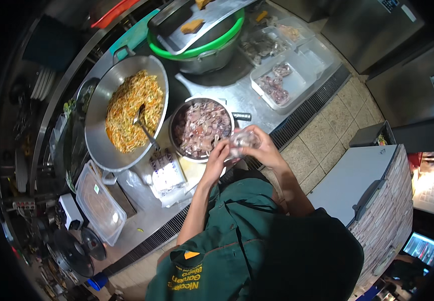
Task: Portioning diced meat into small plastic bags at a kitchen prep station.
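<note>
Both hands grip a small clear plastic bag [244, 141] with pale and purplish contents. My left hand [217, 157] pinches it from the left, and my right hand [267, 148] wraps its far right side. The bag is beside the right rim of a round metal pot [172, 137]. Cut pieces of pinkish-purple meat or seafood [203, 126], perhaps squid, fill that pot. Beyond it, a rectangular plastic container [300, 77] holds several similar bagged portions [275, 87]. A black handle [241, 116] lies right of the pot; what it belongs to is mostly hidden.
A wide metal wok [98, 126] at left contains shredded vegetables [136, 109] and a metal spoon [141, 126]. A printed plastic pack [167, 172] lies beside the pot. Behind are a green-rimmed basin [202, 56] under a metal tray [171, 39]. A white-topped chest freezer [356, 173] stands right.
</note>
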A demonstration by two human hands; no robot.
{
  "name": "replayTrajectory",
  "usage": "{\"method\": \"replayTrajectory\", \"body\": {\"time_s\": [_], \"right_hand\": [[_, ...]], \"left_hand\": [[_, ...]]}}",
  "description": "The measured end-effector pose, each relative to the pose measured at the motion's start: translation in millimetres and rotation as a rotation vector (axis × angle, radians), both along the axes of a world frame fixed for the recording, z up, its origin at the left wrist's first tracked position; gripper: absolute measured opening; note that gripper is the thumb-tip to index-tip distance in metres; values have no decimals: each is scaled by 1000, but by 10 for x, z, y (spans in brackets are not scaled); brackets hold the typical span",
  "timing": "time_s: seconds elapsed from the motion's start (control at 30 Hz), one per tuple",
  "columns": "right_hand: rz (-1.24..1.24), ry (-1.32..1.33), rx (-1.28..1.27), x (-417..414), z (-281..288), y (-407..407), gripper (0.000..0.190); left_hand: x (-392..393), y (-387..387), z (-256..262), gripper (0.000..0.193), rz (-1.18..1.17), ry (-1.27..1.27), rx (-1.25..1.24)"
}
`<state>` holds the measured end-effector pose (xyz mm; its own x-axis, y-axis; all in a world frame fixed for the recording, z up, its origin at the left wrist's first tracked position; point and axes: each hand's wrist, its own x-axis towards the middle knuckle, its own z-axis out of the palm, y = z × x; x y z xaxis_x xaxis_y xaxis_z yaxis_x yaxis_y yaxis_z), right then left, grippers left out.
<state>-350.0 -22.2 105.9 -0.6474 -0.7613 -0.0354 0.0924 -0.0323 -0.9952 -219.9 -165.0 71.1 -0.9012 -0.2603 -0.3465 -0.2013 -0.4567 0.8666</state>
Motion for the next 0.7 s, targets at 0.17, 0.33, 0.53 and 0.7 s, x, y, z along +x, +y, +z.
{"method": "replayTrajectory", "body": {"time_s": [0.17,0.33,0.53,0.7], "right_hand": [[-393,-351,149,-616,40,39,56],[-743,118,453,-1557,2,47,89],[-849,477,527,-1716,-159,267,83],[-828,590,374,-835,-415,130,36]], "left_hand": [[11,115,247,42,-143,34,-146],[94,153,222,41,-112,-56,-140],[401,81,102,38,27,-189,-228],[700,-8,208,38,126,-235,-242]]}}
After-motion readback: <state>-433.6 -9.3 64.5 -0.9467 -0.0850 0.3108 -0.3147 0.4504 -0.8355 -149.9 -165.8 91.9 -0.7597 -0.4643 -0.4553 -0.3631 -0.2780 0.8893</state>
